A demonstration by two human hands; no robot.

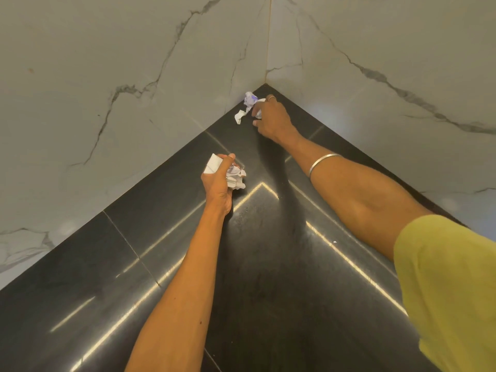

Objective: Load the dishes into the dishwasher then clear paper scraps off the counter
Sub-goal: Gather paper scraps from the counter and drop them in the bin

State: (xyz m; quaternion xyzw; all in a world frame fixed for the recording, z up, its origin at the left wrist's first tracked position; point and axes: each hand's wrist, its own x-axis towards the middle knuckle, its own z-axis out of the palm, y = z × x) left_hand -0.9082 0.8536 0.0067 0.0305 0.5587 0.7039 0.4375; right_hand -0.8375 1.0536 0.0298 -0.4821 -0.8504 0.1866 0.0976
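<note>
On the black stone counter [166, 237], my left hand [218, 181] grips a bunch of crumpled white paper scraps [236, 177] above the middle of the corner. My right hand [271, 119] reaches deep into the corner where the two walls meet, fingers curled round a crumpled white scrap with a bluish mark [251, 100]. A smaller white scrap [239, 116] hangs or lies just left of that hand; whether it is a separate piece I cannot tell. No dishes and no dishwasher are in view.
Two white marble-veined walls [134, 89] close the counter into a corner at the back. A tiny white speck [334, 241] lies on the counter near my right forearm. A metal bangle [323, 163] sits on my right wrist.
</note>
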